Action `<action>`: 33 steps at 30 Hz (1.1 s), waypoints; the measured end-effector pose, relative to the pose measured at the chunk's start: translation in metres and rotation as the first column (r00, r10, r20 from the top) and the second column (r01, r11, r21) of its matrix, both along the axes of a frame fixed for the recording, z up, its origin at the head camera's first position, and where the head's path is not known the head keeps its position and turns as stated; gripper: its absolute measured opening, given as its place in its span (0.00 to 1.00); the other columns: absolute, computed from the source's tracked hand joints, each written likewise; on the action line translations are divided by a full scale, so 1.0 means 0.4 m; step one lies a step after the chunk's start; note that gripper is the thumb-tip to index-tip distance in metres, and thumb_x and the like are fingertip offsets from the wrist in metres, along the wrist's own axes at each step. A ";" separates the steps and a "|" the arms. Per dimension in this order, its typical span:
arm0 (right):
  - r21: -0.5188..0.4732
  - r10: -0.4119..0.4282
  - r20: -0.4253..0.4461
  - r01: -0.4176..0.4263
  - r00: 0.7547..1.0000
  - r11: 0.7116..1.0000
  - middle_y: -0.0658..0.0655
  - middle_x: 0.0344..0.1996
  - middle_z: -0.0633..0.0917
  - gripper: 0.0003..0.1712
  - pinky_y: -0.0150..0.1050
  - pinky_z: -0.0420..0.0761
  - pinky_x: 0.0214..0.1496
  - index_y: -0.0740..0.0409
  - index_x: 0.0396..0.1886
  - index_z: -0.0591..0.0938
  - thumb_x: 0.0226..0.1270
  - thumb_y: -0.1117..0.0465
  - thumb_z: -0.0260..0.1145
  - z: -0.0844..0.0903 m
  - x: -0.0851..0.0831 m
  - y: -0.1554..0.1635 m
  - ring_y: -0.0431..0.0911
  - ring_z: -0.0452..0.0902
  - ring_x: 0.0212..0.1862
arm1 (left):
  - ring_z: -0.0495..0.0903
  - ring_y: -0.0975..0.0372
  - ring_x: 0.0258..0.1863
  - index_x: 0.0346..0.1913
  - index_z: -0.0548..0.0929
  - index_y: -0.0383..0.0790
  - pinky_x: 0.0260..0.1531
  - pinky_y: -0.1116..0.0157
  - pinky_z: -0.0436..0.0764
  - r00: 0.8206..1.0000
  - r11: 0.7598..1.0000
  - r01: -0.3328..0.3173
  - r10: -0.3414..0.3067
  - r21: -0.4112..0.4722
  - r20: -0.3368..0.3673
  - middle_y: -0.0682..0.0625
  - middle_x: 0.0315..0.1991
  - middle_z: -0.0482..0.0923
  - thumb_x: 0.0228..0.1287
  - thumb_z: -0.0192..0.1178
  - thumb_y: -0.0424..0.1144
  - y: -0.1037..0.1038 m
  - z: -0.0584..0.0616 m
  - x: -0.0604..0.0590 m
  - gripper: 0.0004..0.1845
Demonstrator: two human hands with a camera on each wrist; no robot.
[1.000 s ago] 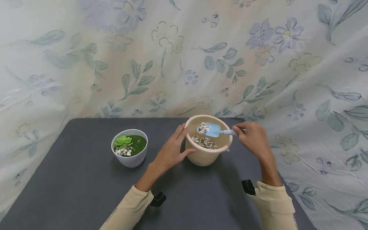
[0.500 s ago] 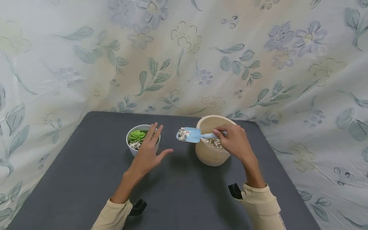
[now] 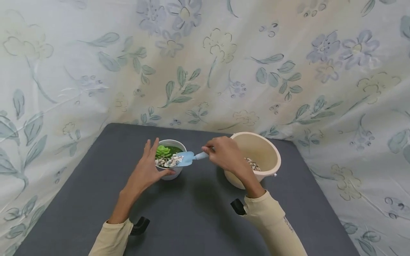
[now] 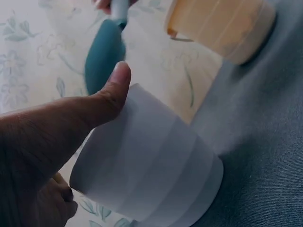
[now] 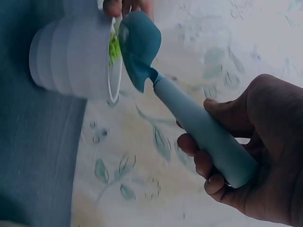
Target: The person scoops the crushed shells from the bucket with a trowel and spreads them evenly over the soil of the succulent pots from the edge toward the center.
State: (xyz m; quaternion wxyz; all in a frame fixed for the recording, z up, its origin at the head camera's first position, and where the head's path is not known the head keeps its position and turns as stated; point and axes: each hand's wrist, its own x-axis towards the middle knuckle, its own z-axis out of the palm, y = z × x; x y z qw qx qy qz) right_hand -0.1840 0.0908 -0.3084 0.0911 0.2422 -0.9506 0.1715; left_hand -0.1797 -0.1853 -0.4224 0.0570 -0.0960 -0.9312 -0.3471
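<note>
My right hand [image 3: 225,153] grips the pale handle of a small blue trowel [image 5: 139,42]. Its blade, loaded with pale pebbles [image 3: 174,160], tilts over the rim of a white ribbed pot [image 4: 156,156]. Inside the pot are a green succulent [image 3: 162,151], a dark green surface and more pale pebbles. My left hand [image 3: 144,170] holds the pot by its left side, the thumb against the near rim and the fingers at the far side. The cream bucket [image 3: 272,153] stands behind the right wrist, with pebbles [image 3: 252,164] at its bottom.
A dark grey table [image 3: 192,220] carries both containers, the bucket to the right of the pot. Directly behind the table hangs a floral cloth [image 3: 205,71]. My right forearm crosses in front of the bucket.
My left hand has left the bucket and moved to the white pot. The right hand has carried the loaded trowel leftward from above the bucket to the pot's rim.
</note>
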 end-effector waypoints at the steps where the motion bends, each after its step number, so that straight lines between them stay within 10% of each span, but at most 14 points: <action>1: 0.021 0.008 0.002 -0.008 1.000 1.000 0.47 0.16 0.78 0.14 0.33 0.63 0.25 0.54 0.30 0.92 0.75 0.56 0.67 0.003 -0.005 -0.015 0.40 0.65 0.20 | 0.51 0.28 0.80 0.87 0.37 0.45 0.65 0.29 0.70 1.000 1.000 -0.002 0.002 0.006 0.019 0.30 0.85 0.33 0.55 0.79 0.59 0.001 -0.001 -0.003 0.71; 12: 0.378 0.108 -0.085 -0.068 0.990 0.923 0.45 0.12 0.65 0.25 0.35 0.60 0.20 0.50 0.15 0.77 0.76 0.54 0.65 0.104 -0.040 -0.134 0.42 0.63 0.18 | 0.65 0.35 0.76 0.86 0.34 0.45 0.66 0.34 0.73 0.997 0.996 -0.031 0.025 0.085 0.075 0.35 0.85 0.50 0.51 0.80 0.61 0.023 0.002 -0.010 0.75; 22: 0.512 0.161 -0.152 -0.061 0.975 0.856 0.45 0.15 0.60 0.28 0.36 0.64 0.23 0.47 0.12 0.66 0.73 0.56 0.66 0.177 -0.038 -0.195 0.41 0.60 0.20 | 0.67 0.34 0.75 0.86 0.35 0.43 0.65 0.35 0.75 0.994 0.996 -0.055 0.049 0.065 0.094 0.35 0.84 0.52 0.50 0.78 0.68 0.025 -0.008 -0.016 0.76; 33: 0.493 0.197 -0.216 -0.067 0.956 0.867 0.48 0.20 0.81 0.16 0.42 0.75 0.41 0.50 0.23 0.87 0.74 0.55 0.68 0.179 -0.020 -0.168 0.49 0.81 0.35 | 0.70 0.35 0.73 0.86 0.37 0.43 0.64 0.37 0.77 0.994 0.996 -0.073 0.068 0.058 0.085 0.34 0.82 0.57 0.49 0.79 0.67 -0.008 -0.002 -0.005 0.76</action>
